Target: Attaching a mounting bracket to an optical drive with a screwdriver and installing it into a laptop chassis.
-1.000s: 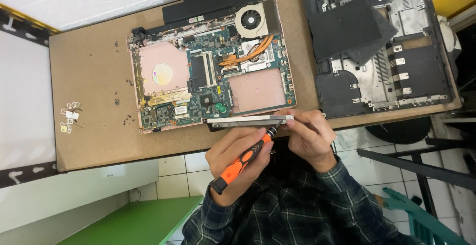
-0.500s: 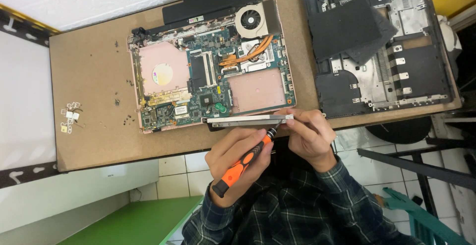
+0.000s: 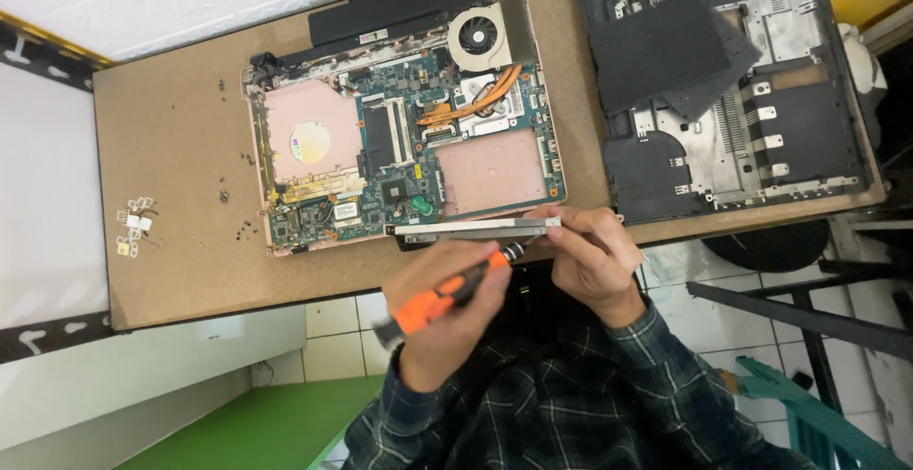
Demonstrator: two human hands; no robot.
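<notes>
The left hand is clamped on an orange-and-black screwdriver, its tip at a thin, flat, silvery metal drive pinched by the right hand at the brown counter edge. Just beyond lies an opened laptop's green circuit board with copper pipes and a round fan; a dark plastic laptop shell sits right.

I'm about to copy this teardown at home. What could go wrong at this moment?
The drive is held off the table's edge by the right hand alone, so it could drop. The screwdriver in the left hand might slip. Loose screws could scatter.
</notes>
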